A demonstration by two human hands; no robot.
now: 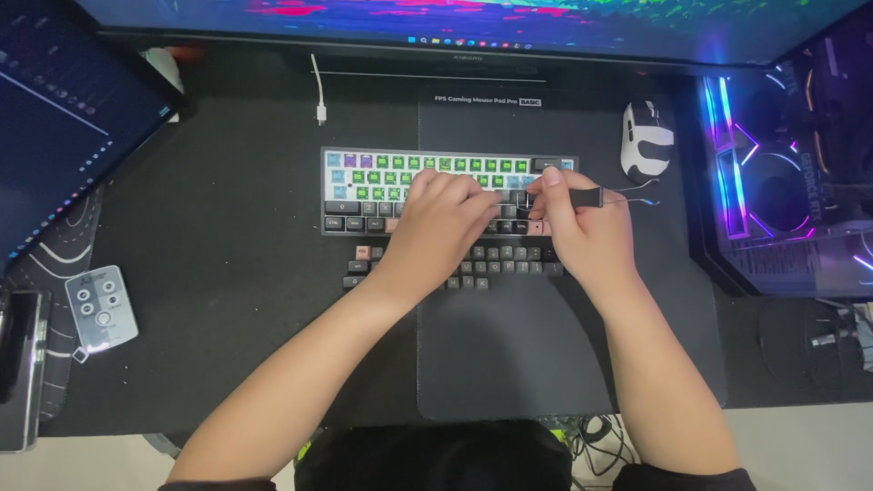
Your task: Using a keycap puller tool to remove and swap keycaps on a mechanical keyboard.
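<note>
A small keyboard [382,182] lies on the black desk mat, many of its switches bare and showing green and blue, with dark keycaps left along its lower rows. My left hand [443,223] rests curled on the keyboard's middle, fingers on the lower rows. My right hand [582,227] grips a wire keycap puller [611,195] with a black handle; its wire loops stick out to the right. Loose dark and pink keycaps [496,264] lie in rows just in front of the keyboard, partly hidden by both hands.
A white and black mouse [647,139] sits at the back right on the mouse pad [509,364]. A lit computer case [791,173] stands at the right. A white cable end [320,107], a small grey remote [101,307], a tablet [64,118] and a monitor [473,23] surround the area.
</note>
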